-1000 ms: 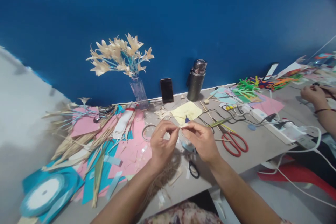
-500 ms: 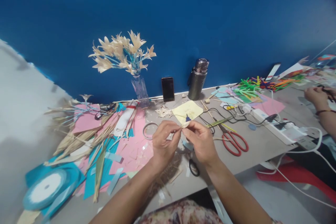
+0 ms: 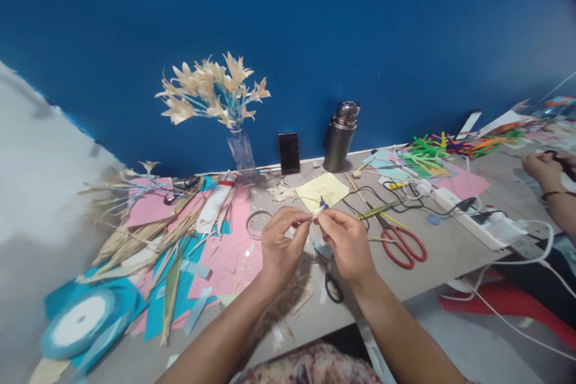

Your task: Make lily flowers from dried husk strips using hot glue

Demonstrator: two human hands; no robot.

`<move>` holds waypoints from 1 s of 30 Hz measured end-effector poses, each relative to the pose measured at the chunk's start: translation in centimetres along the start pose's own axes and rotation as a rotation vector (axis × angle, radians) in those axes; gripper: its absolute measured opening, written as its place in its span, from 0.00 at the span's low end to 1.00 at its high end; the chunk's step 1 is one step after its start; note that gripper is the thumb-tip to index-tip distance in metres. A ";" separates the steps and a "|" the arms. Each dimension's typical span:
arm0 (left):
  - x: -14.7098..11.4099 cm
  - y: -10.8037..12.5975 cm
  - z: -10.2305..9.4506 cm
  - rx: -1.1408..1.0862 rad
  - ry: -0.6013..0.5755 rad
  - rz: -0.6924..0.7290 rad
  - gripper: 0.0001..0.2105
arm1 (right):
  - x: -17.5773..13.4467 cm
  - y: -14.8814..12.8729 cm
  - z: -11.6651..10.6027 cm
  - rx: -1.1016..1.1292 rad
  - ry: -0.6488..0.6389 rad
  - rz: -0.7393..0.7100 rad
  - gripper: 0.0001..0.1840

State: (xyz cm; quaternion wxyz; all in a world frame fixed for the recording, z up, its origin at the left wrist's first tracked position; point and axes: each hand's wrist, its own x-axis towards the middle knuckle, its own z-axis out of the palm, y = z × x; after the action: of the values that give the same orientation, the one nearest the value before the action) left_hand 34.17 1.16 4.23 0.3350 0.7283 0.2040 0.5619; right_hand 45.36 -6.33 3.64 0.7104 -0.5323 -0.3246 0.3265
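Both hands meet above the middle of the table. My left hand (image 3: 284,241) pinches a small pale, cream-coloured piece (image 3: 317,212) between thumb and fingertips; its exact kind is too small to make out. From the other side my right hand (image 3: 346,243) also has thumb and forefinger closed on it. Just beyond the fingertips lies a yellow paper sheet (image 3: 330,187), with a dark blue tip (image 3: 322,201) showing in front of it. Beneath my right hand, a black scissor handle (image 3: 333,288) rests on the table. A roll of tape (image 3: 257,225) lies left of my left hand.
Red-handled scissors (image 3: 405,248) and a white power strip (image 3: 468,219) with cables lie right. A thermos (image 3: 341,138), a phone (image 3: 288,153) and a vase (image 3: 242,156) of pale flowers stand by the wall. Ribbon spool (image 3: 81,319) sits left. Another person's hand (image 3: 542,171) is far right.
My right fingertips have shifted slightly rightward, and more of the pale piece shows between the hands. My left hand keeps its pinch. The view has moved a little.
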 end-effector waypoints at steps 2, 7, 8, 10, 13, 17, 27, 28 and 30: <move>0.0 0.1 -0.1 -0.024 -0.011 -0.067 0.06 | 0.1 0.0 0.0 -0.024 0.022 0.004 0.15; 0.2 0.0 -0.3 -0.085 -0.023 -0.322 0.03 | 0.3 0.0 0.2 -0.051 0.026 0.021 0.15; 0.2 0.0 -0.4 -0.110 -0.013 -0.367 0.02 | 0.3 0.0 0.2 -0.053 0.023 0.023 0.15; 0.2 -0.2 -0.4 -0.162 0.000 -0.436 0.04 | 0.3 -0.1 0.3 -0.057 0.014 0.024 0.15; 0.2 -0.3 -0.5 -0.203 -0.032 -0.459 0.05 | 0.4 -0.1 0.4 -0.060 0.007 0.012 0.15; 0.1 -0.6 -0.5 -0.205 -0.052 -0.450 0.02 | 0.5 -0.1 0.5 -0.127 0.025 -0.042 0.13; 0.5 -0.6 -0.4 -0.364 -0.035 -0.582 0.05 | 0.4 -0.8 0.9 -0.241 0.036 -0.139 0.12; 0.5 -0.5 -0.4 -0.380 -0.034 -0.590 0.05 | 0.3 -0.7 0.9 -0.241 0.034 -0.135 0.12; 0.6 -0.5 -0.3 -0.403 -0.033 -0.597 0.06 | 0.3 -0.7 0.7 -0.245 0.029 -0.132 0.12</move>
State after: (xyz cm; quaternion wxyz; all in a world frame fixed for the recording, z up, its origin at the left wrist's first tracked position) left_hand 34.07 1.95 4.33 0.6244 0.5648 0.2874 0.4565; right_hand 44.99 -5.85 4.52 0.6648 -0.5971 -0.3858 0.2293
